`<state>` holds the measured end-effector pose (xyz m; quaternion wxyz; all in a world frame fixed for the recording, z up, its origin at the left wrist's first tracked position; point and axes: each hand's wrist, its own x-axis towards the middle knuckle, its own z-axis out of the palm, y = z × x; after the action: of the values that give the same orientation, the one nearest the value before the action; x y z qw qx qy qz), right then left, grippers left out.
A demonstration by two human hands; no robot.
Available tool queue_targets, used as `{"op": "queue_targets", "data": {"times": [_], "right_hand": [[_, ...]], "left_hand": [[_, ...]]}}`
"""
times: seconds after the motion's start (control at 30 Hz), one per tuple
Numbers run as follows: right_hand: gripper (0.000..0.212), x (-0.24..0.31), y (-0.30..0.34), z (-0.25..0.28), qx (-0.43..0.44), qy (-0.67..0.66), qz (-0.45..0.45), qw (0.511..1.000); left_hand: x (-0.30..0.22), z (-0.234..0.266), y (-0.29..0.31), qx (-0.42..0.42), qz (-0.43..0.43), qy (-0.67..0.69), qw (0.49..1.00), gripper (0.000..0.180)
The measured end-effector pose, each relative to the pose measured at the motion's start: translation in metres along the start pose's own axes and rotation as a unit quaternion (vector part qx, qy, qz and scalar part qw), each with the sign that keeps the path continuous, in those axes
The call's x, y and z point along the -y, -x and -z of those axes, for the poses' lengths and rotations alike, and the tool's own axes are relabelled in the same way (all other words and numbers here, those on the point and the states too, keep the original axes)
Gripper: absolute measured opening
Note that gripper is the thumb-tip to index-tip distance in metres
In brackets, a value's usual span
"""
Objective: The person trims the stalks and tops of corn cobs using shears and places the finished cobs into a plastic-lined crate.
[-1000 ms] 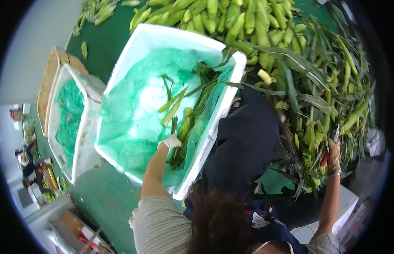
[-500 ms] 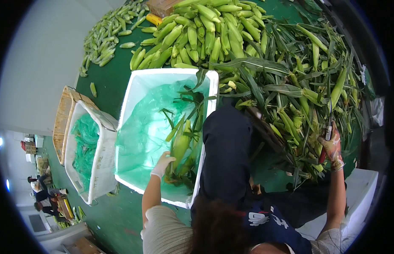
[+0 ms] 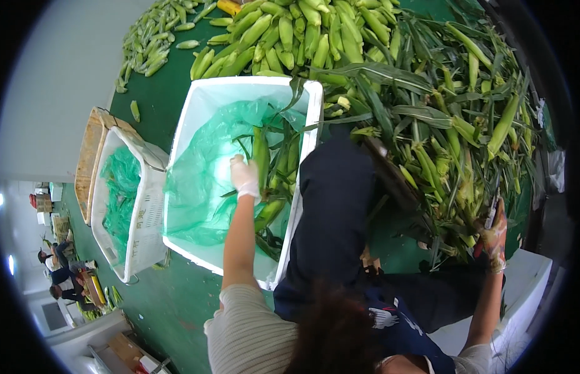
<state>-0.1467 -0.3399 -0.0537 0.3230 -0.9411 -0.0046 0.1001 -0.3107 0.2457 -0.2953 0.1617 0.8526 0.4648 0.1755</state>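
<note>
My left hand (image 3: 244,177), in a white glove, reaches into the white bin (image 3: 315,103) lined with green plastic film (image 3: 206,165). Its fingers look stretched out beside an ear of corn in its husk (image 3: 260,153); whether they touch it I cannot tell. Another husked ear (image 3: 269,214) and long leaves lie along the bin's right side. Off to the right, my right hand (image 3: 491,234), in a patterned glove, is closed around a bladed tool (image 3: 492,210) with a red handle, at the edge of the leafy corn heap (image 3: 461,168). The hand hides much of the tool.
Beyond the bin lies a pile of husked corn (image 3: 290,37), with smaller wrapped ears (image 3: 154,43) to its left. A white crate (image 3: 154,206) with green film stands left of the bin. People (image 3: 62,268) sit far left. My dark-clothed leg (image 3: 332,193) separates bin and heap.
My left hand has moved farther into the bin, and the ear beside it now sits deeper. My right hand has lowered slightly relative to the heap, still holding the tool. The view has shifted.
</note>
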Motion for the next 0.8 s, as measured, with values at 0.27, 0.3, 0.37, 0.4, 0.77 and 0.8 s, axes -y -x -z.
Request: {"op": "queue_targets", "data": {"times": [0.27, 0.3, 0.37, 0.4, 0.77, 0.8], "right_hand": [[0.077, 0.012, -0.007, 0.002, 0.021, 0.115, 0.025, 0.993], [0.077, 0.011, -0.005, 0.003, 0.015, 0.117, 0.017, 0.993], [0.086, 0.009, -0.015, -0.001, 0.035, 0.159, 0.089, 0.983], [0.088, -0.014, -0.015, 0.0, 0.013, 0.218, 0.096, 0.971], [0.092, 0.039, 0.021, 0.002, -0.013, 0.15, 0.166, 0.975], [0.088, 0.061, 0.02, 0.006, 0.02, 0.14, 0.151, 0.978]], "left_hand": [[0.042, -0.07, -0.02, 0.179, 0.309, -0.155, 0.921, 0.045], [0.057, -0.071, -0.022, 0.227, 0.301, -0.076, 0.923, 0.044], [0.08, -0.052, -0.014, 0.262, 0.303, 0.003, 0.916, 0.044], [0.071, -0.039, -0.011, 0.282, 0.304, 0.131, 0.9, 0.04], [-0.073, 0.235, -0.048, 0.262, -0.049, 0.515, 0.815, 0.062], [-0.119, 0.247, -0.066, 0.285, -0.078, 0.505, 0.811, 0.059]]}}
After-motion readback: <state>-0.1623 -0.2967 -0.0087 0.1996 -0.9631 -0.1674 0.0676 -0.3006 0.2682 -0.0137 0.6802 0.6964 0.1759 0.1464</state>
